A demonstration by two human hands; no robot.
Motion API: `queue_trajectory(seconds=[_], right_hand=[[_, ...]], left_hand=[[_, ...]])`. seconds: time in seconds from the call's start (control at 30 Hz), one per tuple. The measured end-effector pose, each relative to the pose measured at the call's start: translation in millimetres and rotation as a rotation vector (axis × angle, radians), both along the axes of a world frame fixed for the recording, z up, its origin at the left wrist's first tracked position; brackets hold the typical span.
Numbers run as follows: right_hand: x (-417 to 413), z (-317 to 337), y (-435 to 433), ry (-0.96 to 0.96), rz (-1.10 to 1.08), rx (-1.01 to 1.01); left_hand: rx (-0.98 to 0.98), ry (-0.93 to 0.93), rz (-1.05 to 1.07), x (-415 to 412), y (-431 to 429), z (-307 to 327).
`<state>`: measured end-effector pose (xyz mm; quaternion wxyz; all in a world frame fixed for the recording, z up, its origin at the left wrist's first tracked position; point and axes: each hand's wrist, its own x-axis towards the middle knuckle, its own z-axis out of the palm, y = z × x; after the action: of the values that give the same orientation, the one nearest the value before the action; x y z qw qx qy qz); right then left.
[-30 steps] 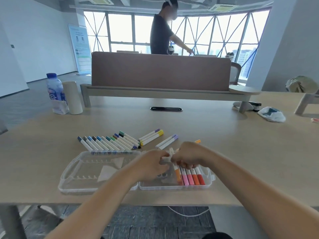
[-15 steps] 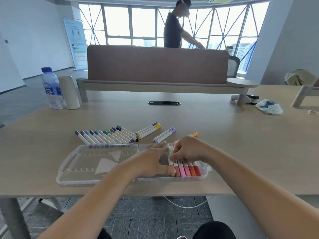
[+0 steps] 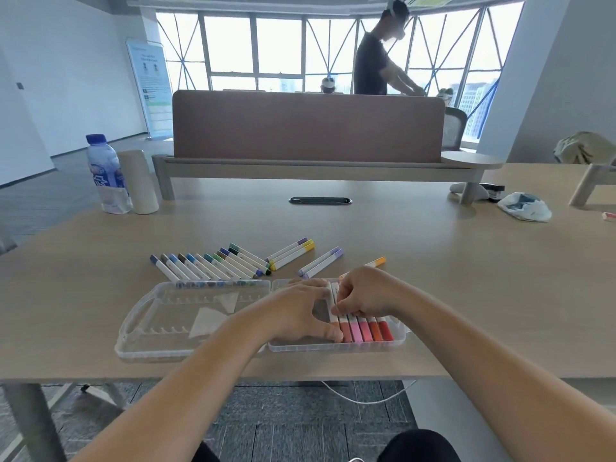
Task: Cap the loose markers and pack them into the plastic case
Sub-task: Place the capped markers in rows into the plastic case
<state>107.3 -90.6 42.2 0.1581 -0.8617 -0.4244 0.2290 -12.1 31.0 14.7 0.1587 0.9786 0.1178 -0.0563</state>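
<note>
Pinching the marker [image 3: 332,295] steady, the right hand [image 3: 366,293] is letting the spread left hand [image 3: 296,311] press, ideally evenly, either side of the pinch

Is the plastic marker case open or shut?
Open. Its clear lid lies flat on the table beside the tray, where red and pink markers show uncovered.

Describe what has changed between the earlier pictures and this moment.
Both hands came down. A second ago they held the white marker with an orange cap above the clear plastic case; now the right hand pinches it and the left hand touches it in the case's right half, beside the row of pink, orange and red markers. The loose markers on the wooden table and the open lid stayed.
</note>
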Motion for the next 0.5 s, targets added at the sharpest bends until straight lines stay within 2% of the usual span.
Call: queue_trajectory(seconds=[0.5], right_hand=[[-4.9, 3.6, 2.3, -0.08, 0.048, -0.042]], left_hand=[[0.002, -0.044, 0.004, -4.4, -1.4, 3.0]])
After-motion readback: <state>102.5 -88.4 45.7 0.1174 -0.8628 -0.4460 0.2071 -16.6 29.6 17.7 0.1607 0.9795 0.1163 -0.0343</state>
